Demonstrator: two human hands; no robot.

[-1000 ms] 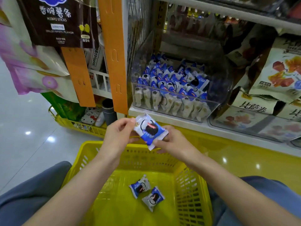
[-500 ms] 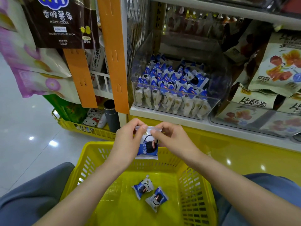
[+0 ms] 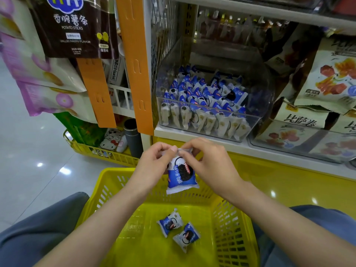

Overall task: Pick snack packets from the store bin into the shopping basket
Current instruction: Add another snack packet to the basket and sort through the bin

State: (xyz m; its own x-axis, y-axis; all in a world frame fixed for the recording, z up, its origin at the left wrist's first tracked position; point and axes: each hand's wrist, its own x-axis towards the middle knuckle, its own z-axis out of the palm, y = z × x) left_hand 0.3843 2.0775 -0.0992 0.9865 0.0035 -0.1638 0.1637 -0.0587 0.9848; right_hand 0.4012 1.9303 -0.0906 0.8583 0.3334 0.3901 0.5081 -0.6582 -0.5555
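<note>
The fingers [image 3: 172, 151] of both hands pinch the crimped top edge of one blue-and-white snack packet [image 3: 181, 177], left hand [image 3: 154, 166] at the packet's ten o'clock, right hand [image 3: 210, 163] at its two o'clock. Thumbs and forefingers are closed on the seal and nearly meet above it. The packet hangs upright below them, printed face toward the camera, in the air over the far rim of the yellow shopping basket [image 3: 233, 226].

On the basket floor, at six o'clock from the held packet, lie two more packets [image 3: 170, 222], touching or nearly touching each other, both tilted.

At twelve o'clock from the hands, the clear store bin [image 3: 264, 87] sits on the white shelf [image 3: 273, 153], with many of the same packets inside, a row of them standing against its front wall. At three o'clock from the bin are larger pale snack bags [image 3: 327, 81].

At ten o'clock from the hands hangs an orange display strip [image 3: 134, 64], and beyond it a dark potato sticks bag [image 3: 73, 27]. A second yellow basket [image 3: 107, 156] stands on the floor at nine o'clock.
</note>
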